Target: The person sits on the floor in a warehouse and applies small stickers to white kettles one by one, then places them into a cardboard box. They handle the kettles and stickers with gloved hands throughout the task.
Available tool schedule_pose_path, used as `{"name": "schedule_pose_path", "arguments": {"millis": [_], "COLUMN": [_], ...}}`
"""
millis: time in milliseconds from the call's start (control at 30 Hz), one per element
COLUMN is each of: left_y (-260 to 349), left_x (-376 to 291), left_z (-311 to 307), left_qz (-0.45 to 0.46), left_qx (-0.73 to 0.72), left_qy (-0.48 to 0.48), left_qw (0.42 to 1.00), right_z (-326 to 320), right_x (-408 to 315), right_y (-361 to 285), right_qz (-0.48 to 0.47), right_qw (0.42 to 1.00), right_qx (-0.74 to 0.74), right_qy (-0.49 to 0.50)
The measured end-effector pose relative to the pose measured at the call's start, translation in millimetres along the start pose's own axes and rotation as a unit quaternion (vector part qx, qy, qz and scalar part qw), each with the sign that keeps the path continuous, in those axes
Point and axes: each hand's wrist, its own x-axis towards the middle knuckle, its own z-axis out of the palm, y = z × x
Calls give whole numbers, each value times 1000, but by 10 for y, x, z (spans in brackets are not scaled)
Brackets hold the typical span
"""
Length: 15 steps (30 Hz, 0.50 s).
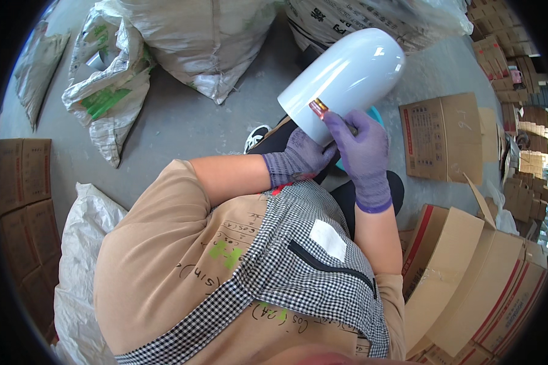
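A glossy white hollow housing with a rounded end [360, 68] is tilted in front of me, its rounded end towards the upper right. My left hand [303, 153], in a purple work glove, holds it at its lower end; the fingers are partly hidden behind it. My right hand [363, 141], gloved the same way, pinches a small red and gold item [318, 108] against the housing's side. Whether that item is a sticker or a small packet I cannot tell. Part of a turquoise container [375, 116] shows behind my right hand.
Large woven sacks [201, 41] stand ahead, and an open woven sack [114, 86] is at the upper left. A closed carton [443, 137] is on the right, with open cartons [466, 273] nearer me. Stacked cartons [25, 182] line the left edge, beside a white sack [82, 273].
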Motion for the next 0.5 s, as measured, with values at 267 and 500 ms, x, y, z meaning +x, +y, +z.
{"name": "schedule_pose_path", "arguments": {"millis": [267,500], "left_y": [173,57], "left_x": [153,202], "left_z": [-54,-178], "left_qz": [-150,-276], "left_qx": [-96,-188], "left_qy": [22,45], "left_qw": [984,941], "right_z": [-241,345], "right_x": [-632,-460], "right_y": [283,350], "right_qz": [-169,-72], "right_qw": [969,968], "right_qx": [158,-238], "right_qy": [-82,-17]}}
